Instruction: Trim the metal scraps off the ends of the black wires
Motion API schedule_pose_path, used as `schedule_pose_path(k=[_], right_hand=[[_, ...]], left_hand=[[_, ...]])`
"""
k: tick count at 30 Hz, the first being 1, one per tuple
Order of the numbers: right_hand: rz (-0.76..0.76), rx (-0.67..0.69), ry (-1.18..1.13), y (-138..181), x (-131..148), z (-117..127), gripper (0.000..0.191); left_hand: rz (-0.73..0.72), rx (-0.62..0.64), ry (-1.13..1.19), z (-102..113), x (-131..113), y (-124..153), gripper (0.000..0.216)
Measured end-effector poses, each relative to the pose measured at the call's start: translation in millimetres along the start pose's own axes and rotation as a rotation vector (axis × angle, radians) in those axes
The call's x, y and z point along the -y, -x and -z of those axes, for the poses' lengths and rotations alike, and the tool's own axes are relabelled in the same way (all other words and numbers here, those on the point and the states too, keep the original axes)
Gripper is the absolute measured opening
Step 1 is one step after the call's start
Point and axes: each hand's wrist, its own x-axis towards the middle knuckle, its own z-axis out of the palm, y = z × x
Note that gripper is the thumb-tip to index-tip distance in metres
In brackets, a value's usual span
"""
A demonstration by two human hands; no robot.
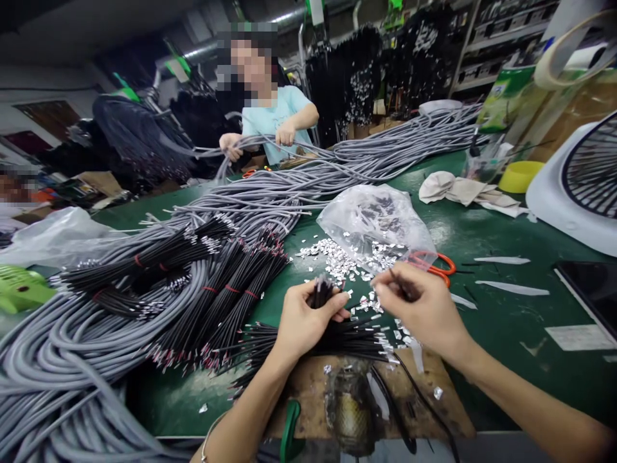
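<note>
My left hand is wrapped round a small bunch of black wires, their ends pointing up. To its right, my right hand has its fingers pinched together; something dark shows at them, too unclear to name. Beneath both hands lies a loose pile of black wires with bare silvery ends. Just beyond, small shiny metal pieces are scattered by a clear plastic bag. Orange-handled scissors lie behind my right hand, partly covered by the bag.
Tied black wire bundles and thick grey cables fill the left side. A wooden board with a small device sits at the near edge. A fan and phone are right. Across the table, a person handles grey cables.
</note>
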Motion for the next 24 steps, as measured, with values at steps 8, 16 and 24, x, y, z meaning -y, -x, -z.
schedule_pose_path(k=[8, 16, 24], right_hand=[[0.270, 0.171, 0.259, 5.2, -31.8, -1.0, 0.017], [0.282, 0.438, 0.621, 13.5, -15.0, -6.8, 0.035], [0.247, 0.543, 0.694, 5.2, 1.0, 5.4, 0.019]], left_hand=[[-0.122, 0.139, -0.430, 11.3, 17.5, -10.0, 0.018], [-0.050, 0.035, -0.417, 25.5, 33.9, -21.7, 0.029], [-0.001, -0.327, -0.086, 19.7, 19.8, -14.3, 0.038]])
